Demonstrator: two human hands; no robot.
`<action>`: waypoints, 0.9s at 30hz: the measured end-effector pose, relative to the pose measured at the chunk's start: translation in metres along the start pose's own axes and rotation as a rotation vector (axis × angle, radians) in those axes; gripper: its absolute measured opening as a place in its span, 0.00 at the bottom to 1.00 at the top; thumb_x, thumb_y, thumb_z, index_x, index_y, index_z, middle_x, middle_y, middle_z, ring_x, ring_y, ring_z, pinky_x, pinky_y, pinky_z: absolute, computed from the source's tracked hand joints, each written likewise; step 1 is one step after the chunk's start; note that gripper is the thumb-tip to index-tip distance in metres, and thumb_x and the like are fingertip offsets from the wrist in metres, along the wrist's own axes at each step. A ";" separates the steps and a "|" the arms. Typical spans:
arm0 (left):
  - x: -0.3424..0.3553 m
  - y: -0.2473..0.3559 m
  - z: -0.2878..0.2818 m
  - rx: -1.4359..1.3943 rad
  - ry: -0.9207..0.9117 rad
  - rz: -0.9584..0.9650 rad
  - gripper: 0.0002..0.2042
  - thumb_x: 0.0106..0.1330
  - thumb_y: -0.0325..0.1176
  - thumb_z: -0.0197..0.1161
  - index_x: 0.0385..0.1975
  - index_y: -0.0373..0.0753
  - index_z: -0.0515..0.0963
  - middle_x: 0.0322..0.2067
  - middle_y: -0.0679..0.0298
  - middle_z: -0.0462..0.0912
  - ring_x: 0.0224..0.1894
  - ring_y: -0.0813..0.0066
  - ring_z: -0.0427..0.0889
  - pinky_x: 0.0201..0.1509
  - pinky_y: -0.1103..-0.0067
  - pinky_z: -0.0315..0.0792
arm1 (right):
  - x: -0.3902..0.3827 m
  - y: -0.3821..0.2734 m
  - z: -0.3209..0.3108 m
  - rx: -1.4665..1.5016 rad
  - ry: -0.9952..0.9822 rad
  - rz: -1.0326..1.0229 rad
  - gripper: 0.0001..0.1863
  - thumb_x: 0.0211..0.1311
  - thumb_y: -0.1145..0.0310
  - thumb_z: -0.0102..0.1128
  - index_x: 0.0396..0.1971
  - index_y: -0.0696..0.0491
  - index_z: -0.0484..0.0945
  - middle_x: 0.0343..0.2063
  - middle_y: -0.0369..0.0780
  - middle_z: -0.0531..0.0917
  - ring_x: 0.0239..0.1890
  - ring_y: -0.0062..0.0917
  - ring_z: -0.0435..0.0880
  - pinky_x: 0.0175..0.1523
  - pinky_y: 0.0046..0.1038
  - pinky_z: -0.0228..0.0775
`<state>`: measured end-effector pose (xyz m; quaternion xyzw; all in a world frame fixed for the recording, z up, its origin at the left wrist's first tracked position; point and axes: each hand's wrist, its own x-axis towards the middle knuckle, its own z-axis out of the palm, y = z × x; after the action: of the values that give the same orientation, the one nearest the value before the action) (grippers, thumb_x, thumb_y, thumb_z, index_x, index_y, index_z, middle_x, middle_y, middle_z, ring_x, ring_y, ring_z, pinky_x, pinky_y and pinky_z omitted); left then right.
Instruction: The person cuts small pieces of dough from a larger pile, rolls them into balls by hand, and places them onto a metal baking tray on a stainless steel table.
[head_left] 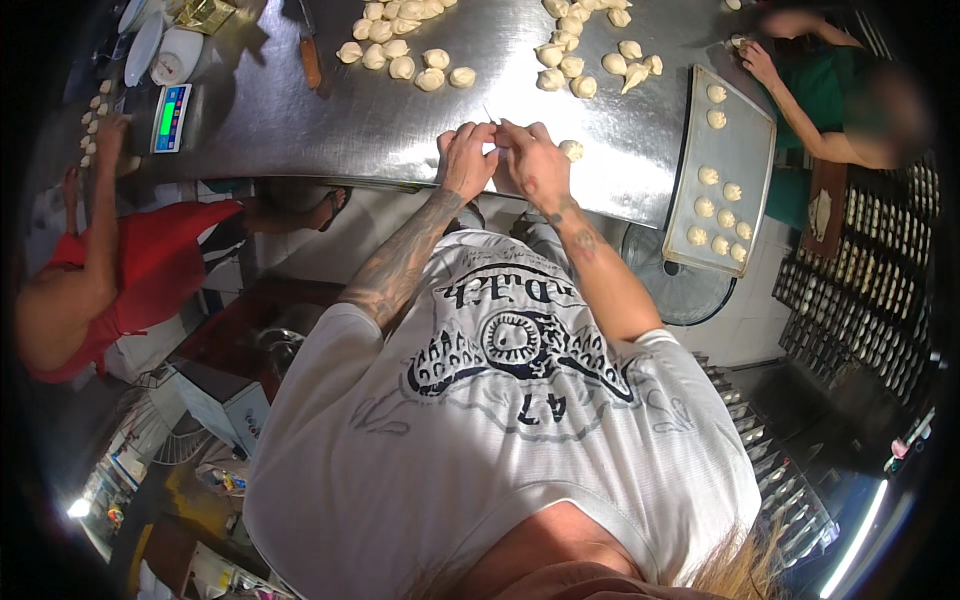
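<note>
Left hand (466, 155) and right hand (533, 160) pinched together on something small, can't tell what | risk: elbow nudges dough ball (571, 150) off steel table (300, 110)

Nine dough pieces (718, 190) lie on one baking tray (745, 140), beside one digital scale (171, 117).
</note>
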<state>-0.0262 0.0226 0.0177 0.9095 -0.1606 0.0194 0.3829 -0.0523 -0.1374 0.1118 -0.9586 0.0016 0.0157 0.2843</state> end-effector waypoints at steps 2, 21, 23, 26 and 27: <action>0.001 0.001 -0.001 -0.012 -0.031 -0.029 0.19 0.63 0.44 0.78 0.50 0.44 0.83 0.40 0.70 0.85 0.49 0.69 0.82 0.62 0.66 0.62 | -0.010 0.006 -0.003 0.026 -0.036 0.065 0.22 0.68 0.69 0.64 0.62 0.42 0.85 0.44 0.46 0.85 0.45 0.45 0.90 0.48 0.45 0.85; -0.004 0.058 0.026 -0.261 0.001 -0.129 0.21 0.68 0.29 0.76 0.58 0.31 0.79 0.55 0.53 0.77 0.57 0.62 0.79 0.65 0.68 0.75 | -0.014 0.155 0.008 0.187 -0.061 -0.222 0.27 0.57 0.69 0.66 0.59 0.50 0.81 0.56 0.48 0.81 0.64 0.44 0.77 0.71 0.43 0.67; -0.002 0.080 0.053 -0.297 -0.027 -0.175 0.21 0.68 0.29 0.76 0.58 0.31 0.79 0.55 0.54 0.77 0.58 0.62 0.79 0.65 0.68 0.75 | -0.019 0.162 -0.044 0.306 -0.058 -0.183 0.24 0.61 0.68 0.68 0.59 0.52 0.82 0.51 0.46 0.81 0.59 0.43 0.81 0.66 0.40 0.75; 0.013 0.132 0.089 -0.249 -0.088 -0.088 0.20 0.68 0.30 0.76 0.58 0.33 0.80 0.55 0.54 0.77 0.59 0.61 0.79 0.66 0.68 0.74 | -0.061 0.214 -0.117 0.497 0.070 -0.041 0.26 0.64 0.67 0.71 0.62 0.53 0.80 0.55 0.46 0.81 0.60 0.41 0.82 0.65 0.39 0.77; 0.026 0.157 0.105 -0.282 -0.105 -0.044 0.21 0.68 0.33 0.77 0.58 0.34 0.81 0.55 0.54 0.79 0.58 0.61 0.80 0.65 0.67 0.74 | -0.081 0.247 -0.126 0.590 0.194 0.080 0.27 0.63 0.66 0.73 0.62 0.52 0.80 0.56 0.47 0.82 0.61 0.42 0.82 0.66 0.39 0.76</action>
<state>-0.0595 -0.1617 0.0559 0.8497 -0.1614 -0.0592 0.4984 -0.1326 -0.4139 0.0853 -0.8309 0.0707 -0.0658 0.5480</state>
